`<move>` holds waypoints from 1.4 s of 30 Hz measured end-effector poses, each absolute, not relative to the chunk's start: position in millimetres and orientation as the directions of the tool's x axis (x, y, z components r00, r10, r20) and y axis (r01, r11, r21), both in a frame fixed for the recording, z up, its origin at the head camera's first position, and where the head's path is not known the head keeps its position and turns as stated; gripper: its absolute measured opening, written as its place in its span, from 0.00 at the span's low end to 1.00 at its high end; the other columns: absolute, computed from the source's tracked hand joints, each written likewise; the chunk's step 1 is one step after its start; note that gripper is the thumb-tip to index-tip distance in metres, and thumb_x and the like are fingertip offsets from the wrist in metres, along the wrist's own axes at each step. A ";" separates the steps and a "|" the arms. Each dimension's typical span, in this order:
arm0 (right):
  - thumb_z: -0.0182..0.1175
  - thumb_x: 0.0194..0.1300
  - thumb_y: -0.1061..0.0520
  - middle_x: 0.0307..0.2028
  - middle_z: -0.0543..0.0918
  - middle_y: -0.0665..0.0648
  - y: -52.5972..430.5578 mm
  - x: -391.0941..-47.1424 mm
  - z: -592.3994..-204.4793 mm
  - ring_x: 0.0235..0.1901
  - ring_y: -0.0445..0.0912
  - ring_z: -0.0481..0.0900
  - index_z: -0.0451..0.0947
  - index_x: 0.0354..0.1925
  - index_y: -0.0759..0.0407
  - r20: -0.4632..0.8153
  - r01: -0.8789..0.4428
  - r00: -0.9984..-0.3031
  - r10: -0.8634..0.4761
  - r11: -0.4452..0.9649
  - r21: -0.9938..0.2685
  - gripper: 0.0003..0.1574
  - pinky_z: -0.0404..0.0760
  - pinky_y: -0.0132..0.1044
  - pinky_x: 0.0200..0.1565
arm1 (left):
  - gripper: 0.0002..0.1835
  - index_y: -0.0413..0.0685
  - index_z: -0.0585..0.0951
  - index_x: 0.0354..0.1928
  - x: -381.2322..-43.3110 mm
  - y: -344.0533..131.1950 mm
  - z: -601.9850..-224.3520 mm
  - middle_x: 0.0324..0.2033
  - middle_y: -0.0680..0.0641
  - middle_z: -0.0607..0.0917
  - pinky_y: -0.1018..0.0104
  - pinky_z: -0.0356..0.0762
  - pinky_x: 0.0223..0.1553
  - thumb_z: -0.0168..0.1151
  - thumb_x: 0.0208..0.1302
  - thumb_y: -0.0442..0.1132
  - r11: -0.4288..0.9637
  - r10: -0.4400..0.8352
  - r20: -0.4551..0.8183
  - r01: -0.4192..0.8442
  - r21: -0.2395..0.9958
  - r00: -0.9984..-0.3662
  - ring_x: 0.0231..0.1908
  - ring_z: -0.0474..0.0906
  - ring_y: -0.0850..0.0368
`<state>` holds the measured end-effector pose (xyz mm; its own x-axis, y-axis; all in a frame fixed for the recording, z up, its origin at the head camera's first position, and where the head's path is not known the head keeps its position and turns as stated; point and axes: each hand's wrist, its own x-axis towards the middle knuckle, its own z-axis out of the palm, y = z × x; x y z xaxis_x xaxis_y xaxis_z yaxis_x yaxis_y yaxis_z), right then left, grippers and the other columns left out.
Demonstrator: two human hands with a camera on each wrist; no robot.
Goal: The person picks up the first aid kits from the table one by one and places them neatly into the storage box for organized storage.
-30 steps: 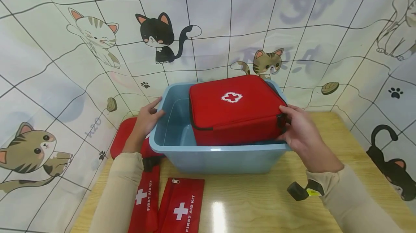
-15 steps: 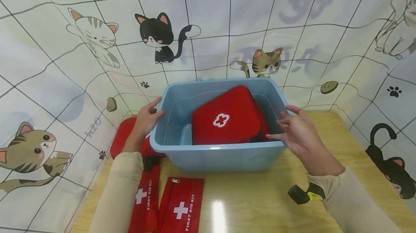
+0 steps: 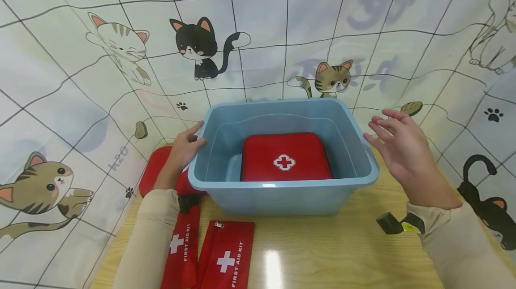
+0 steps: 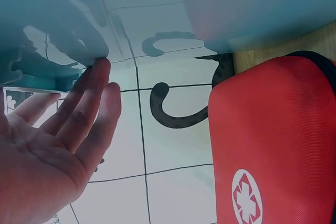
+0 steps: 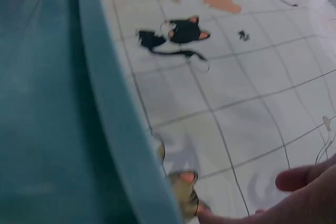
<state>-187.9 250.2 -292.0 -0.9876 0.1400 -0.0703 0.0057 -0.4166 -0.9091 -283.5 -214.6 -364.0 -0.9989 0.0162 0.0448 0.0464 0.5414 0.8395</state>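
Note:
A red first aid bag (image 3: 286, 158) with a white-and-red cross emblem lies in the blue plastic bin (image 3: 278, 185), its lower part hidden by the near wall. At the bin's left side my left hand (image 3: 183, 150) touches the rim. The left wrist view shows that hand's fingers (image 4: 97, 98) nearly straight, with tips against the outer wall. Beyond the right rim, my right hand (image 3: 407, 150) is raised with loosely bent fingers and holds nothing. Part of it also shows at the corner of the right wrist view, beside the bin's rim (image 5: 113, 87).
A second red bag (image 3: 155, 168) stands left of the bin, partly behind my left forearm. Two flat red first aid pouches (image 3: 225, 253) lie on the wooden table (image 3: 318, 248) in front. A cat-printed wall covering (image 3: 262, 47) closes off the back and sides.
The red bag, gripped by my right hand at first, has been let go and has settled lower in the bin. My right hand has moved off rightward; the left has stayed at the rim.

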 end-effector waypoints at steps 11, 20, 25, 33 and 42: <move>0.48 0.76 0.41 0.76 0.45 0.67 277.7 -218.4 -334.8 0.76 0.62 0.42 0.44 0.78 0.49 -0.053 0.067 -0.994 0.092 0.159 -0.985 0.43 0.56 0.69 0.67 | 0.37 0.66 0.58 0.77 -284.2 -214.4 -364.9 0.63 0.36 0.76 0.42 0.79 0.52 0.60 0.69 0.45 0.553 0.011 0.039 0.038 0.832 -0.999 0.56 0.78 0.35; 0.46 0.76 0.40 0.77 0.44 0.69 263.9 -223.1 -348.3 0.70 0.73 0.53 0.30 0.80 0.49 -0.081 0.052 -0.994 -0.075 0.325 -0.944 0.49 0.60 0.74 0.62 | 0.36 0.67 0.57 0.77 -279.3 -216.5 -365.4 0.66 0.37 0.73 0.43 0.78 0.53 0.58 0.71 0.47 0.533 0.050 0.048 0.067 0.844 -0.998 0.59 0.76 0.35; 0.47 0.77 0.45 0.77 0.44 0.69 260.5 -221.2 -353.0 0.70 0.72 0.53 0.29 0.79 0.47 -0.084 0.060 -0.994 -0.076 0.283 -0.957 0.49 0.59 0.75 0.61 | 0.38 0.66 0.55 0.78 -279.2 -218.4 -363.6 0.66 0.36 0.72 0.44 0.79 0.52 0.59 0.71 0.52 0.549 0.079 0.038 0.076 0.833 -0.996 0.59 0.76 0.34; 0.37 0.80 0.51 0.75 0.45 0.75 262.6 -215.9 -356.5 0.69 0.75 0.53 0.27 0.79 0.52 -0.105 0.074 -0.989 -0.101 0.279 -0.957 0.42 0.61 0.75 0.59 | 0.36 0.68 0.50 0.79 -276.5 -226.3 -364.5 0.74 0.41 0.62 0.34 0.66 0.63 0.30 0.73 0.69 0.505 0.122 -0.008 0.055 0.861 -0.993 0.69 0.63 0.34; 0.35 0.80 0.52 0.73 0.52 0.74 266.9 -212.8 -361.8 0.65 0.74 0.59 0.37 0.80 0.53 -0.036 0.002 -0.994 -0.102 0.315 -0.949 0.37 0.64 0.77 0.56 | 0.44 0.48 0.49 0.79 -272.1 -276.8 -386.1 0.67 0.32 0.69 0.43 0.76 0.56 0.22 0.72 0.70 0.470 -0.123 -0.052 -0.104 0.876 -0.991 0.59 0.73 0.31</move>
<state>-212.8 266.9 -361.8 -0.9941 -0.1021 -0.0362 0.0022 0.3155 -0.9489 -272.1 -276.8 -386.1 -0.9910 -0.1234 -0.0517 -0.1043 0.4700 0.8765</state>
